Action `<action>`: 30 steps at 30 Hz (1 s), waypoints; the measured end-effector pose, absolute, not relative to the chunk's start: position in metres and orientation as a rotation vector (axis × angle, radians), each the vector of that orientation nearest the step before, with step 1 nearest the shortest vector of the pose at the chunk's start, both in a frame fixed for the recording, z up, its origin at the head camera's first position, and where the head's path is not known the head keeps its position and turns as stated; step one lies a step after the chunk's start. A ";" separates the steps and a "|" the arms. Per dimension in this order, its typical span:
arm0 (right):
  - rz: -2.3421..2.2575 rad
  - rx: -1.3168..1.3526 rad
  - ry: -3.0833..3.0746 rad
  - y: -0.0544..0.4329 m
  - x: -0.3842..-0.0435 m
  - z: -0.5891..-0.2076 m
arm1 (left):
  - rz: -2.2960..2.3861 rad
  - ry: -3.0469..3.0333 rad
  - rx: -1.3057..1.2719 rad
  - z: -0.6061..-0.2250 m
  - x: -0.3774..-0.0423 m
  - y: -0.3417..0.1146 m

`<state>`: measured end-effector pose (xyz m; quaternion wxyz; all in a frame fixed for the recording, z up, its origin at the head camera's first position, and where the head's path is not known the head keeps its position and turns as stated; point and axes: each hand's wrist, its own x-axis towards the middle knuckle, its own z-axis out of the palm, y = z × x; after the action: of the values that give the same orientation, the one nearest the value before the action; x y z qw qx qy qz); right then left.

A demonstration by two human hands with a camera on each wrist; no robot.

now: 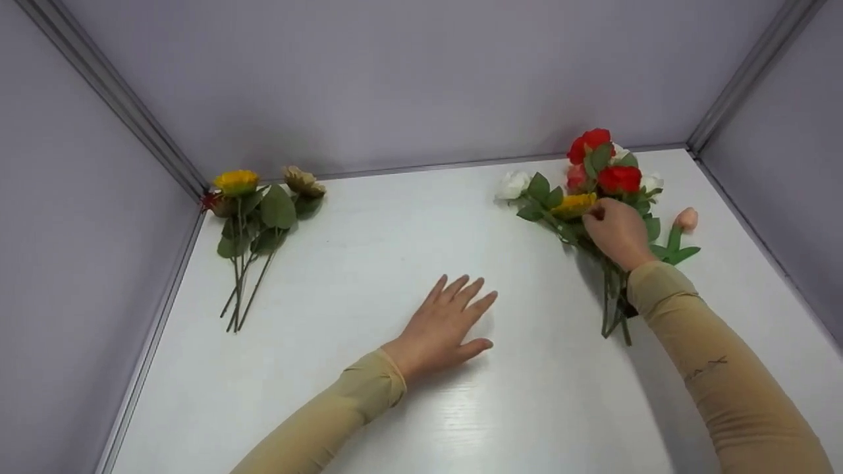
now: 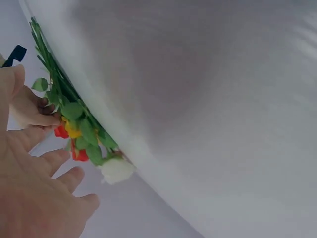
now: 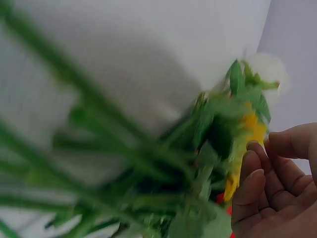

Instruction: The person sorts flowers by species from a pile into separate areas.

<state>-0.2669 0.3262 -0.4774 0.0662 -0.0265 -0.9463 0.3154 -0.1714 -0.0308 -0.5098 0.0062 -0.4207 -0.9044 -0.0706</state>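
Note:
My right hand (image 1: 618, 230) is at a yellow flower (image 1: 573, 206) in the bunch on the right. Thumb and curled fingertips pinch the edge of its petals, as the right wrist view shows with the yellow petals (image 3: 252, 130) at the fingertips. Around it lie red flowers (image 1: 619, 179), a white flower (image 1: 514, 185), a pinkish-red flower (image 1: 576, 178) and green leaves, their stems (image 1: 607, 303) pointing toward me. A peach tulip (image 1: 687, 219) pokes out at the right. Low over the white table, my left hand (image 1: 440, 331) has its fingers spread and holds nothing.
At the table's back left lies a second group of flowers: a yellow flower (image 1: 236, 182), a tan flower (image 1: 304, 181) and a dark red flower (image 1: 209, 200). Grey panel walls (image 1: 421, 85) close in the white table (image 1: 369, 250) at the back and sides.

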 end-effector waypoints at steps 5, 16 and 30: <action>0.934 -0.109 -2.865 0.341 -0.271 -0.473 | -0.157 -2.762 -1.449 -0.512 -0.157 -0.005; 0.868 -0.159 -2.956 0.344 -0.283 -0.476 | -0.020 -2.695 -1.562 -0.516 -0.145 0.050; 0.948 -0.230 -2.964 0.346 -0.289 -0.483 | -0.089 -2.756 -1.571 -0.522 -0.146 0.054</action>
<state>-0.2886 0.3461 -0.4828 0.0105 -0.0737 -0.9499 0.3036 -0.1462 0.0543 -0.5216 -0.0161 -0.4951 -0.8683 -0.0279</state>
